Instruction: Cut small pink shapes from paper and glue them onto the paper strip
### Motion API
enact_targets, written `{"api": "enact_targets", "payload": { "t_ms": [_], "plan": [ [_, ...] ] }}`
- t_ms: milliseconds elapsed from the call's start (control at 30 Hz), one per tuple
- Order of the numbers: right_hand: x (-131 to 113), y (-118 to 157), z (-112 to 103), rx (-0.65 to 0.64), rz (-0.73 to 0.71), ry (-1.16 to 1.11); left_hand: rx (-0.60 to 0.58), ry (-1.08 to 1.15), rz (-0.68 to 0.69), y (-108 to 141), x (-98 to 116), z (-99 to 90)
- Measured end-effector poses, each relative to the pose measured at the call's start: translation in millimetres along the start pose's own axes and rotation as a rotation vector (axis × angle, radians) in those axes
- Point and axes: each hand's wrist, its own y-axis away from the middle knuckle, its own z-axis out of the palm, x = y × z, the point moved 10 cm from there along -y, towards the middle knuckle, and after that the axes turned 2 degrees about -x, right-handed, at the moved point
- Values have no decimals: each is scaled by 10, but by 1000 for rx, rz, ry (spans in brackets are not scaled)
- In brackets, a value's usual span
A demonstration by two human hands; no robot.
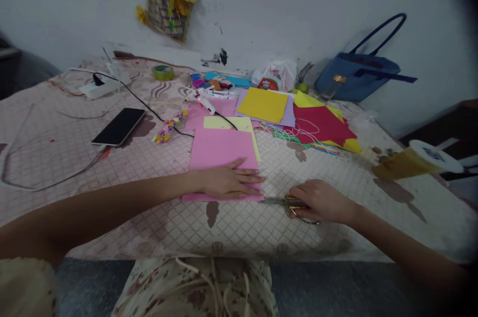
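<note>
A pink sheet of paper (223, 150) lies near the front of the table, over a pale yellow sheet (239, 122). My left hand (229, 181) rests flat on the pink sheet with its fingers spread. Just right of that sheet, my right hand (315, 201) is closed on a pair of scissors (276, 201). The scissor blades point left, toward the sheet's lower right corner, and the handles are partly covered by my fingers. Whether the blades touch the paper I cannot tell.
A glue gun (203, 101) with a black cord lies behind the paper. Coloured sheets (263, 105) and tangled white string (295, 132) are at the back right. A phone (119, 126) lies left, a drink cup (416, 161) stands right, and a blue bag (358, 75) leans on the wall.
</note>
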Motion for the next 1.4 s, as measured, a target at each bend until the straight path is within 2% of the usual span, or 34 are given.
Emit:
{"api": "enact_targets", "payload": {
  "t_ms": [133, 667, 900, 1400],
  "plan": [
    [-4, -8, 3, 15, -7, 23, 17, -1, 6, 0, 2, -12],
    [0, -2, -20, 36, -7, 53, -37, 12, -18, -9, -12, 25],
    [10, 9, -1, 45, -13, 53, 22, 18, 14, 3, 5, -21],
    [-45, -57, -12, 23, -6, 17, 39, 45, 16, 9, 2, -33]
  ]
}}
